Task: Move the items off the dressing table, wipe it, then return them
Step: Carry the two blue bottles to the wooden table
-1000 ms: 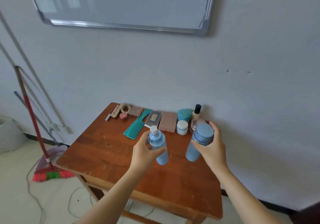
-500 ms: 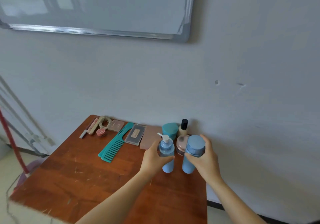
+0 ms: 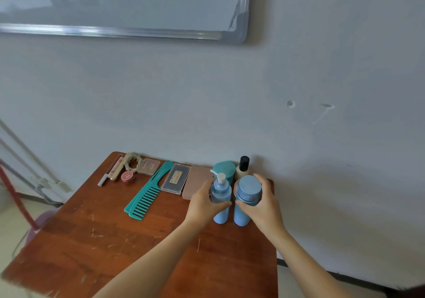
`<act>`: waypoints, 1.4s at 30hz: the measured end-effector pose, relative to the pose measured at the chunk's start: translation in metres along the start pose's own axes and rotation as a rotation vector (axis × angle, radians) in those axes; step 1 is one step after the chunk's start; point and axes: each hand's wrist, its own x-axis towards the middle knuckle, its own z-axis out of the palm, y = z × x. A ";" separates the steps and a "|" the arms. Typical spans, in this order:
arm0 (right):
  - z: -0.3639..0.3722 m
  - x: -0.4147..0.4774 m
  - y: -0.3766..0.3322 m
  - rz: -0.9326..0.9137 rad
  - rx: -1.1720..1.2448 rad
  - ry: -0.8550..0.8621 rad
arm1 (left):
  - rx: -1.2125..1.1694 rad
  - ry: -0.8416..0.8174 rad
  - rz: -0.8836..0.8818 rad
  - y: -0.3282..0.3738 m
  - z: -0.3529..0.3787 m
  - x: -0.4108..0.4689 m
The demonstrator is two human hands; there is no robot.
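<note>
You brought the pump bottle (image 3: 221, 196), clasped in your left hand (image 3: 202, 202), and the capped bottle (image 3: 247, 192), clasped in your right hand (image 3: 264, 203), down to the rear of the counter (image 3: 115, 240); both seemingly touched it; returning looked nearly done.

Your left grip (image 3: 202, 203) holds the blue pump bottle (image 3: 221, 193), your right grip (image 3: 265, 203) the capped blue bottle (image 3: 248, 188). Both stand upright, side by side, on the desk (image 3: 115, 240).
</note>
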 end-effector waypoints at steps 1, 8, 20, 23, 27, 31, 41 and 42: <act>0.000 0.000 0.000 -0.001 0.001 -0.006 | 0.006 -0.005 0.007 0.000 0.001 -0.002; 0.002 -0.006 0.001 0.029 0.032 -0.026 | 0.029 -0.052 -0.019 -0.003 0.001 -0.011; -0.008 -0.044 0.011 0.121 -0.176 0.007 | 0.118 -0.033 -0.036 -0.020 -0.026 -0.036; -0.004 -0.051 0.009 0.134 -0.226 0.012 | 0.097 -0.040 -0.015 -0.023 -0.033 -0.040; 0.007 -0.058 0.000 0.168 -0.260 0.027 | 0.081 -0.028 0.002 -0.030 -0.047 -0.042; 0.021 -0.070 -0.011 0.196 -0.281 0.068 | 0.066 -0.032 0.001 -0.041 -0.065 -0.039; 0.049 -0.144 -0.061 0.395 -0.452 0.312 | 0.103 -0.376 0.277 -0.039 -0.102 -0.044; 0.051 -0.158 -0.068 0.408 -0.476 0.352 | 0.097 -0.418 0.318 -0.035 -0.104 -0.047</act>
